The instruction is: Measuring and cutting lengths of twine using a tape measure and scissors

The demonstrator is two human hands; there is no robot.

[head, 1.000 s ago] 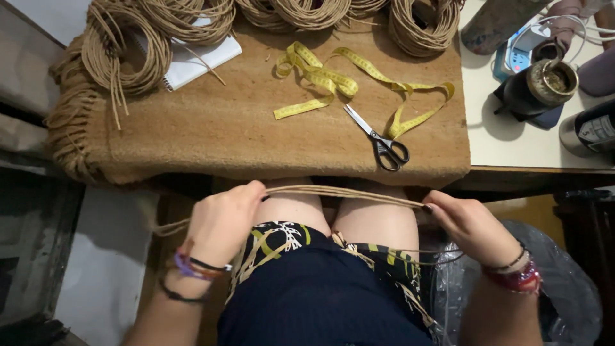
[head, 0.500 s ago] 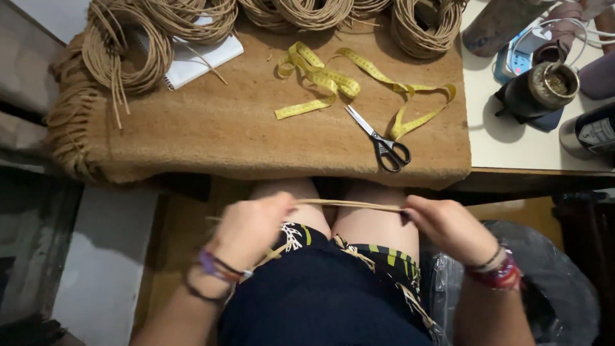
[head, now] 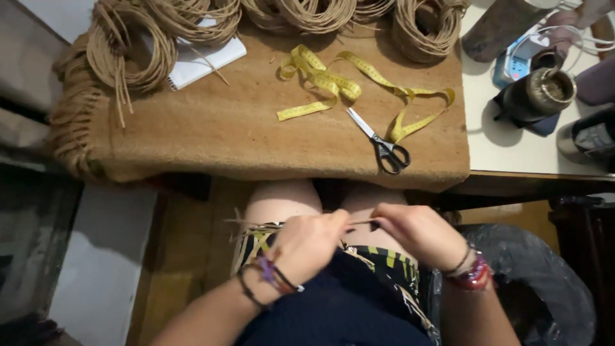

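Observation:
Above my lap, my left hand [head: 307,247] and my right hand [head: 416,234] are close together, both pinching a thin bundle of tan jute cords [head: 246,223]. The loose cord ends stick out to the left of my left hand. Only a short stretch of cord shows between the two hands. Both wrists wear bracelets. On the table in front lie black-handled scissors [head: 383,146] and a yellow measuring tape [head: 333,82], on a brown woven mat [head: 224,134].
Several coils of jute cord [head: 131,54] line the mat's far edge, over a white notebook [head: 205,61]. A dark cup [head: 541,93], a blue device and cables sit on the white table at right. A black plastic bag [head: 544,288] stands by my right knee.
My hands have come together from wide apart, so the stretch of cord between them has shortened. The loose ends now trail left of my left hand.

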